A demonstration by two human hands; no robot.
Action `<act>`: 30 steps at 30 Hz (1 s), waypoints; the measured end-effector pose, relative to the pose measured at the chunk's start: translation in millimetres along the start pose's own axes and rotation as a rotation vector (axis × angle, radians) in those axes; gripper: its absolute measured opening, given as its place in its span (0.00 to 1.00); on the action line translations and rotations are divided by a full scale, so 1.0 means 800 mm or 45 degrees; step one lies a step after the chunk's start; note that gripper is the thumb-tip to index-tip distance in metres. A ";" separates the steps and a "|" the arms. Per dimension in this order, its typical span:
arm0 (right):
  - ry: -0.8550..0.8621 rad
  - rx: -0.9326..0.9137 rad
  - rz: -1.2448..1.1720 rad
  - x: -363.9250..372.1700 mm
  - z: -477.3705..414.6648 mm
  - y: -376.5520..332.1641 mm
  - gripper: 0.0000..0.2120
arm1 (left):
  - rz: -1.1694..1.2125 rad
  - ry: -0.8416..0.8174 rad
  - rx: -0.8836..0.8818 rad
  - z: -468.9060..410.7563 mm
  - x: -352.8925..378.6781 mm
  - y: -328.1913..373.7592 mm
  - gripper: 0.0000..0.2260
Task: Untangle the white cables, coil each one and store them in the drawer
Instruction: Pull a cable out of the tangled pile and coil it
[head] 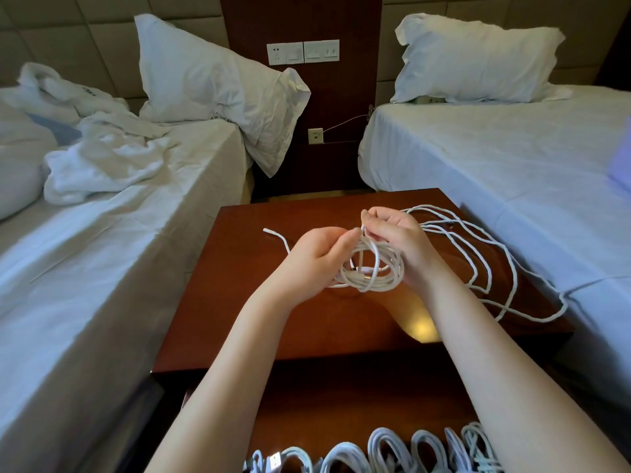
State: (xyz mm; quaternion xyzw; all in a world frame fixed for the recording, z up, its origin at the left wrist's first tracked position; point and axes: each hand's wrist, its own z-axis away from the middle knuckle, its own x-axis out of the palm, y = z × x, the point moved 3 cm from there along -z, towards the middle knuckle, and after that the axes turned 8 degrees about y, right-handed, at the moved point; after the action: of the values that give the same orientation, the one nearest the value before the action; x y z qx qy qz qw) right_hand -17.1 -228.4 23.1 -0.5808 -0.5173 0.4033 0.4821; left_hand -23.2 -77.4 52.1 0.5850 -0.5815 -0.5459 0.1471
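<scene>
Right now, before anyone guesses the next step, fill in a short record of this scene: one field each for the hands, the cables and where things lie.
left hand: pinches the top of the cable coil
right hand: grips the same coil, fingers through its loops
loose cable: sprawled over the table's right side, reaching the right bed's edge
free end: lies on the table, left of the hands
stored coils: a row in the open drawer

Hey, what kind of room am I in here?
Probably a twin hotel room: a left bed and a right bed in matching white linen, a padded wall behind them, and a switch-and-socket panel set between the two.
</scene>
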 end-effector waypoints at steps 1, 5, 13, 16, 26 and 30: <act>0.036 -0.017 0.004 -0.002 -0.001 -0.003 0.21 | -0.059 -0.020 0.012 -0.001 0.002 0.000 0.19; 0.222 -0.130 0.135 -0.014 0.000 -0.018 0.24 | -0.290 -0.065 0.010 -0.004 0.013 -0.006 0.19; 0.282 -0.312 0.369 -0.004 0.003 -0.035 0.17 | -0.393 0.228 -0.126 -0.016 0.010 -0.033 0.18; 0.131 -0.314 0.465 0.010 0.010 -0.042 0.16 | -0.251 0.382 -0.218 -0.016 0.000 -0.042 0.16; -0.227 -0.289 0.706 0.064 0.035 -0.039 0.12 | 0.025 1.080 -0.171 -0.011 -0.043 -0.048 0.12; -0.277 -0.269 0.679 0.067 0.033 -0.031 0.13 | 0.217 1.135 -0.070 -0.007 -0.045 -0.044 0.10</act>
State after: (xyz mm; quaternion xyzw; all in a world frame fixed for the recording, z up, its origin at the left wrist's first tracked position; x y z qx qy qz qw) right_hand -40.6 -171.2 43.1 -0.6965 -0.4342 0.5195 0.2378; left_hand 9.5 -39.8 42.4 0.7088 -0.4929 -0.2419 0.4429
